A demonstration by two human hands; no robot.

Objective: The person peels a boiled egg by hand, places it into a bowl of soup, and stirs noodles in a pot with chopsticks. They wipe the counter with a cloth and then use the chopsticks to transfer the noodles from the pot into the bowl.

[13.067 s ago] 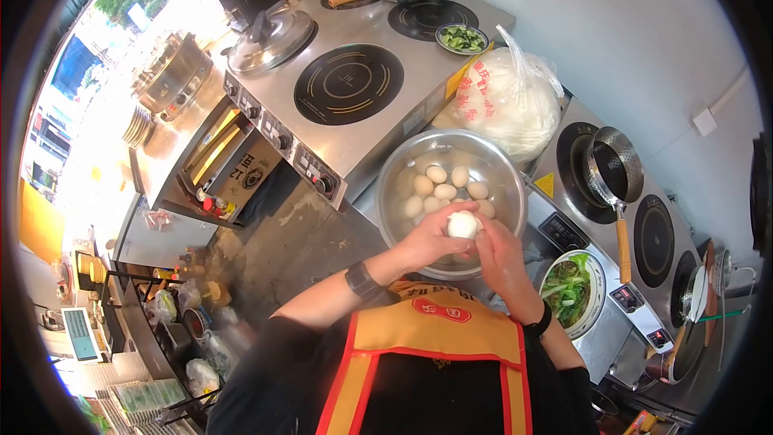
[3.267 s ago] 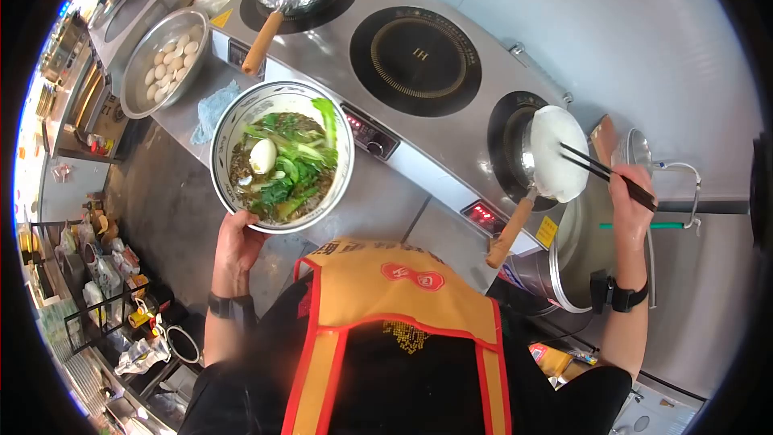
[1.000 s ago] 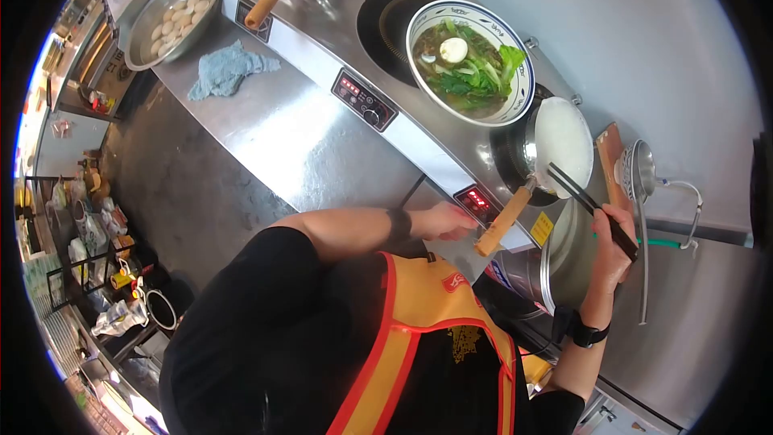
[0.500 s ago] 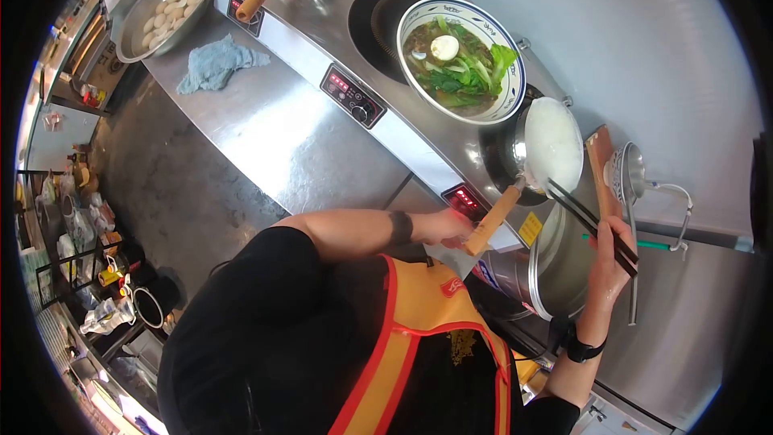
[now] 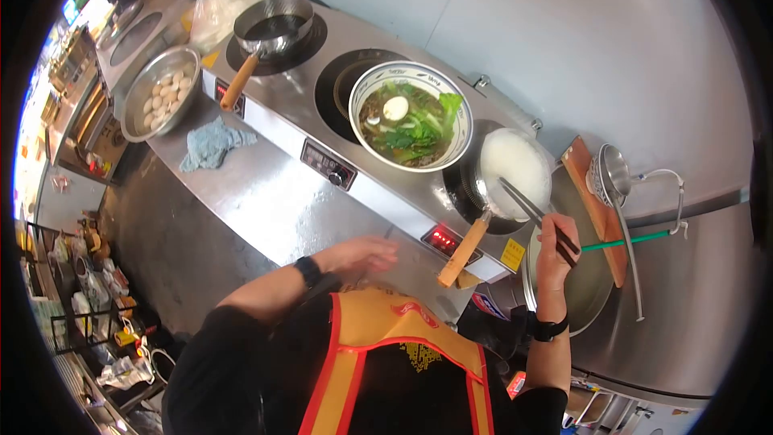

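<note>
My right hand (image 5: 554, 248) is closed around a pair of dark chopsticks (image 5: 523, 200). Their tips reach into white foam (image 5: 514, 167) that fills a small saucepan on the right-hand burner. The pan's wooden handle (image 5: 464, 253) points toward my body, with no hand on it. My left hand (image 5: 362, 256) is held over the front of the steel counter, empty, its fingers stretched out. Left of the saucepan stands a large patterned bowl (image 5: 360, 134) of broth, with leafy greens (image 5: 419, 135) and a pale half egg (image 5: 395, 108) in it.
A second saucepan (image 5: 274, 26) sits on the far-left burner. Near it are a metal bowl (image 5: 131, 130) of eggs and a blue cloth (image 5: 212, 145). At right, a wooden board (image 5: 584, 165) lies across a big pot, beside a ladle (image 5: 624, 217) and a green stick (image 5: 636, 240).
My left hand has drawn back left from beside the saucepan handle and control panel. The chopsticks stay at the foam. The view has shifted, showing more of the stove's far left.
</note>
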